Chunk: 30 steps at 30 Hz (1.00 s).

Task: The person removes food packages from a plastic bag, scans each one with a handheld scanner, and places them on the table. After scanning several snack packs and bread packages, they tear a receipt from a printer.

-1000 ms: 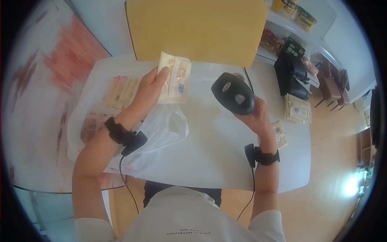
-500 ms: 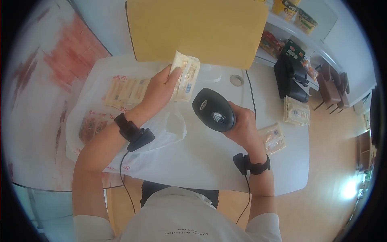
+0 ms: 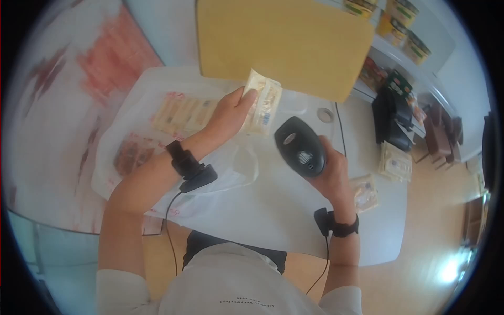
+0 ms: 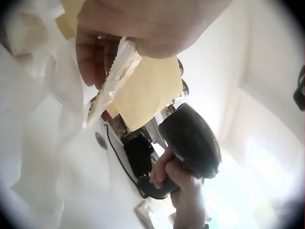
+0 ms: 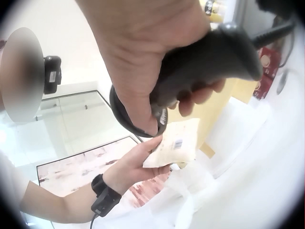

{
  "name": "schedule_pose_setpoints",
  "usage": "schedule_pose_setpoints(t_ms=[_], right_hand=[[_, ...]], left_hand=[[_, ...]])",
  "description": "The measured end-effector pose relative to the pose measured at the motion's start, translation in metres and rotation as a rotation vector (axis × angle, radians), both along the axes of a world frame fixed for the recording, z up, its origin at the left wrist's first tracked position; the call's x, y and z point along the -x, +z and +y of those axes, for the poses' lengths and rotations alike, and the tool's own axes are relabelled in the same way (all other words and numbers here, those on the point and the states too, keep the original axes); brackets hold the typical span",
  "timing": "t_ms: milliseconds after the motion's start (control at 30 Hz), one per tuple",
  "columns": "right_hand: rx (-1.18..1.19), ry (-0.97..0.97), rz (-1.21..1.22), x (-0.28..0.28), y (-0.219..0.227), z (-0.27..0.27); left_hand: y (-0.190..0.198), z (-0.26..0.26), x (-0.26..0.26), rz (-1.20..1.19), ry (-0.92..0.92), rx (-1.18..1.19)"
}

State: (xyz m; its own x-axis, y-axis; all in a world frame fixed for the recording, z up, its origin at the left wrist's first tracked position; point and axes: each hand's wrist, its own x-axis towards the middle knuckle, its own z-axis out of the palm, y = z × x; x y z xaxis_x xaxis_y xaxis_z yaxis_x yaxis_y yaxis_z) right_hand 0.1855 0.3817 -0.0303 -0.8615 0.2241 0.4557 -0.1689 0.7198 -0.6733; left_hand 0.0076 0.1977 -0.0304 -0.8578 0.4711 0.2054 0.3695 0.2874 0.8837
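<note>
In the head view the left hand (image 3: 230,116) pinches a flat cream packet (image 3: 264,107) between thumb and fingers, its label side up, held above the table. The right hand (image 3: 332,170) grips a black handheld scanner (image 3: 302,147) just right of the packet, without touching it. From the right wrist, the fingers wrap the scanner handle (image 5: 205,67), and a small barcode shows on the packet (image 5: 177,143). The left wrist view shows the packet (image 4: 114,78) edge-on, with the scanner (image 4: 189,138) beyond it.
A plastic bag (image 3: 236,163) lies on the left of the white table (image 3: 283,220), near cream packets (image 3: 181,114) and reddish packets (image 3: 131,155). More packets (image 3: 395,161) lie at the right by a black device (image 3: 389,118). A yellow board (image 3: 283,44) stands behind.
The left hand has carried the packet to the right. The scanner first moved left and down towards the packet; the head view has since shifted, and both remain close together.
</note>
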Motion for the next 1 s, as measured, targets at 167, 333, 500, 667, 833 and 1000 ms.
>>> schedule_pose_setpoints(t_ms=[167, 333, 500, 667, 833, 1000], right_hand=[[0.085, 0.026, -0.26, 0.004, -0.004, 0.021], [0.013, -0.093, -0.267, 0.012, -0.04, 0.05], [-0.232, -0.262, -0.418, 0.015, -0.064, 0.067], [-0.14, -0.232, -0.457, 0.016, -0.064, 0.066], [-0.1, -0.217, -0.453, 0.015, -0.062, 0.065], [-0.099, -0.227, -0.433, 0.016, -0.063, 0.064]], left_hand=[[0.015, -0.051, 0.012, -0.565, -0.055, -0.379], [0.024, -0.147, 0.029, -0.647, -0.09, -0.464], [0.005, -0.242, 0.08, -0.521, 0.117, -0.132], [-0.002, -0.257, 0.105, -0.396, 0.299, 0.204], [-0.035, -0.253, 0.144, -0.601, 0.097, -0.023], [-0.058, -0.234, 0.176, -0.528, 0.14, 0.087]])
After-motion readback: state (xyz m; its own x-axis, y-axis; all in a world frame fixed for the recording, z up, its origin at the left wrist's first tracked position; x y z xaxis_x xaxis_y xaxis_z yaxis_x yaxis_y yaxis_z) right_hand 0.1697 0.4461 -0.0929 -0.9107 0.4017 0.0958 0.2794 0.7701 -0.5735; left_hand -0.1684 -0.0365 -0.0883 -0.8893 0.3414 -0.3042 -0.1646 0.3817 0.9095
